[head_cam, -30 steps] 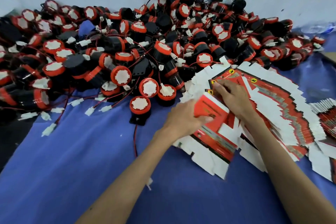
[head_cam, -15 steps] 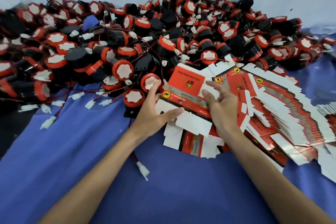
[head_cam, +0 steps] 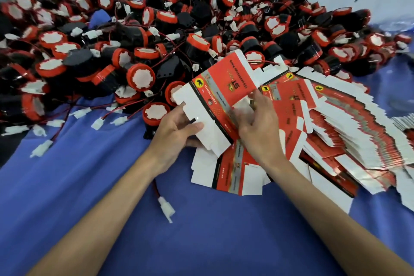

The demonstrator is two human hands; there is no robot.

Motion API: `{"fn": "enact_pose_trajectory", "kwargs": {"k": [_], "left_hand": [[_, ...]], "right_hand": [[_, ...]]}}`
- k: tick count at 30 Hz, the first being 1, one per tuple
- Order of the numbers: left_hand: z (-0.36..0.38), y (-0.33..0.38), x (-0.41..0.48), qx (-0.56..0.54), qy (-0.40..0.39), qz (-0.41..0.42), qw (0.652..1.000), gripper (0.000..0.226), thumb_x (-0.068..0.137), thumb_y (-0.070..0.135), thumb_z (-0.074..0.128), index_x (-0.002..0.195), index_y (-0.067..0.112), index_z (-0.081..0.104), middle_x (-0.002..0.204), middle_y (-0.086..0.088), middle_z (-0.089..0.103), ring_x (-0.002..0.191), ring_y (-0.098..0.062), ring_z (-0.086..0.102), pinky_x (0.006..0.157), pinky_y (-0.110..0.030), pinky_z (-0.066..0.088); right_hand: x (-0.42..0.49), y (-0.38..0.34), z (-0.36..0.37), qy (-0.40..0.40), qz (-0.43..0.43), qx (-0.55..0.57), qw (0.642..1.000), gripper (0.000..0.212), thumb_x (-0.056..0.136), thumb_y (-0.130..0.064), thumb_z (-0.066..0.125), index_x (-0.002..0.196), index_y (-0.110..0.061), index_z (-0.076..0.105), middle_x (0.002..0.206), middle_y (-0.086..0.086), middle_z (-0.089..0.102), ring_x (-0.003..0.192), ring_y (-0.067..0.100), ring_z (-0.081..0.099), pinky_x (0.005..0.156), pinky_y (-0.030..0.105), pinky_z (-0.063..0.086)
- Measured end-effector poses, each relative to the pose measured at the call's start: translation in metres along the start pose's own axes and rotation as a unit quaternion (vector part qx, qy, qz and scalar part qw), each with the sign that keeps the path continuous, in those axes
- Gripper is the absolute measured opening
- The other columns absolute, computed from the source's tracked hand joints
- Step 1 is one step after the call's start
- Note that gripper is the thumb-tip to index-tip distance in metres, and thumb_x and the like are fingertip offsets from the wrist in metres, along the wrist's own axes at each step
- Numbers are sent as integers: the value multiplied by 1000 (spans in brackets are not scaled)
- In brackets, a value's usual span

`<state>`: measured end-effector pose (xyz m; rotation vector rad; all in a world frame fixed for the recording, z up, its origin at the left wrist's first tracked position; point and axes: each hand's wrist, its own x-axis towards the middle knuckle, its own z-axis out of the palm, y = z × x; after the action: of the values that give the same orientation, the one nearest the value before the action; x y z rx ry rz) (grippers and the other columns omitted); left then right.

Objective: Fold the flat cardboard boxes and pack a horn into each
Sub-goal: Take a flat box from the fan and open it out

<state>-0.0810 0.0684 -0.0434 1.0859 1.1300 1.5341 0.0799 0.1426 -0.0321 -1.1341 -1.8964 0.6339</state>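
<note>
Red-and-white cardboard, one flat box blank [head_cam: 224, 96], is held at the centre of the head view, lifted clear of the fanned stack of flat boxes [head_cam: 336, 130] at three o'clock. Its white flap is gripped by the left hand [head_cam: 177, 132], thumb on top and fingers curled beneath. Its lower right part is pinched by the right hand [head_cam: 257, 127]. Against half a second ago, the blank is seen raised, tilted and separated from the stack. Folding is judged only just begun. The heap of horns [head_cam: 156, 40], from nine to one o'clock, is left untouched.
</note>
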Motion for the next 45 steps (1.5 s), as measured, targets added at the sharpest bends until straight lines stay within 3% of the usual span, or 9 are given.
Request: {"fn": "enact_pose_trajectory", "kwargs": {"k": [3, 5, 8, 12, 18, 23, 34, 39, 45], "left_hand": [[1, -2, 0, 6, 18, 21, 1000, 32, 90, -3, 54, 112, 21, 58, 97, -3, 73, 86, -28, 71, 60, -38, 59], [1, -2, 0, 13, 15, 27, 999, 30, 87, 2, 57, 111, 20, 58, 96, -6, 73, 85, -31, 70, 60, -39, 58], [2, -3, -3, 40, -8, 39, 998, 34, 91, -1, 55, 113, 24, 56, 95, -5, 73, 82, -29, 70, 56, -35, 57], [4, -1, -6, 63, -35, 39, 997, 40, 85, 6, 61, 117, 29, 52, 102, 1, 73, 86, -23, 71, 53, -30, 56], [1, 4, -5, 4, -65, -28, 997, 32, 77, 19, 67, 108, 25, 68, 87, -5, 73, 73, -22, 71, 52, -29, 56], [-4, 7, -5, -10, -135, -46, 990, 47, 65, 54, 79, 99, 23, 76, 91, -4, 75, 80, -21, 72, 61, -27, 57], [1, 8, -1, -34, -39, -86, 995, 24, 81, 18, 59, 104, 10, 63, 92, -6, 74, 81, -22, 71, 63, -35, 59], [-6, 11, -4, -105, -139, -76, 982, 29, 77, 31, 65, 103, 21, 73, 97, -3, 74, 78, -20, 72, 57, -29, 57], [0, -1, 0, -33, -32, -52, 998, 23, 80, 16, 55, 100, 15, 67, 91, -1, 74, 83, -20, 71, 70, -35, 59]], "right_hand": [[-7, -4, 1, 45, -117, -152, 980, 76, 89, -28, 63, 145, 3, 23, 154, 21, 14, 139, 30, 15, 111, 15, 2], [-14, -1, -3, 34, -136, -141, 980, 91, 85, -37, 65, 147, -3, 8, 156, 24, -1, 143, 28, 2, 109, 12, -7], [-23, 4, -10, 1, -88, -68, 994, 110, 81, -43, 70, 147, -14, -14, 158, 12, -14, 144, 10, -8, 112, 20, 0], [-25, 0, -13, 36, -90, -38, 995, 117, 79, -32, 76, 145, -18, -20, 157, 5, -9, 138, -4, -6, 95, -9, 7], [-33, 2, -12, -136, -53, -183, 972, 103, 69, -87, 25, 148, -37, -18, 156, 7, -29, 146, 30, 4, 115, 45, 10], [-32, 2, -13, -154, -57, -153, 974, 115, 61, -91, 36, 147, -38, -20, 156, 2, -28, 147, 24, -1, 116, 45, 6], [-33, 1, -14, -162, -79, -25, 983, 100, 77, -59, 57, 149, -35, -9, 156, -14, 12, 138, 3, 22, 114, 41, 24], [-31, 4, -16, -159, -29, 62, 985, 90, 80, -60, 52, 151, -38, 1, 145, -26, 23, 123, -19, 27, 93, -2, 23], [-37, 4, -18, -194, -117, -39, 973, 85, 83, -58, 50, 151, -35, 5, 159, -13, 10, 136, -7, 13, 105, 12, 15]]}}
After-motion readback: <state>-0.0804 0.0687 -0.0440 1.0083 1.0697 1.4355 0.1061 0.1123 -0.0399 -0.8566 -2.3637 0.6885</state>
